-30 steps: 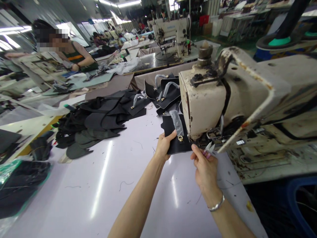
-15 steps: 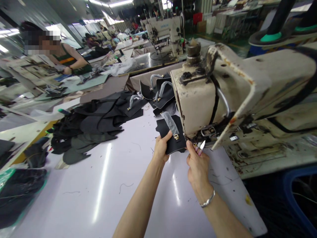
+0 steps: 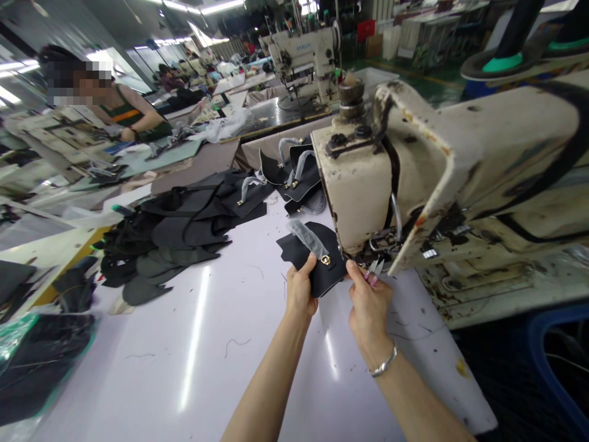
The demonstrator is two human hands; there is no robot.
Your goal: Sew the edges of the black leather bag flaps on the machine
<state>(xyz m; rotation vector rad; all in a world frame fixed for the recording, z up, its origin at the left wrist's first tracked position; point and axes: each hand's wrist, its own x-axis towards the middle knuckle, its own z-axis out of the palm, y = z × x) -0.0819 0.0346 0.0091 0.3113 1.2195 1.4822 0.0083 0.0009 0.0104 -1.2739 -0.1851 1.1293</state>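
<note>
My left hand is closed on the near left edge of a black bag panel, thumb on top. A handle in clear wrap lies across the panel, with a gold buckle at its near end. My right hand is closed round small pink-handled thread snips, whose blades point up and away. Its thumb and forefinger tips meet at the panel's right edge. That edge lies beside the needle end of a cream sewing machine; the needle itself is hidden.
Several black panels with wrapped handles lie behind, beside a heap of black cut pieces. Loose threads lie on the white tabletop. A blue bin stands at lower right. A co-worker sits at another machine, far left.
The panel has turned counterclockwise, its far end swinging left and slightly toward me, with both hands still at its edges. The snips' two blades now show apart.
</note>
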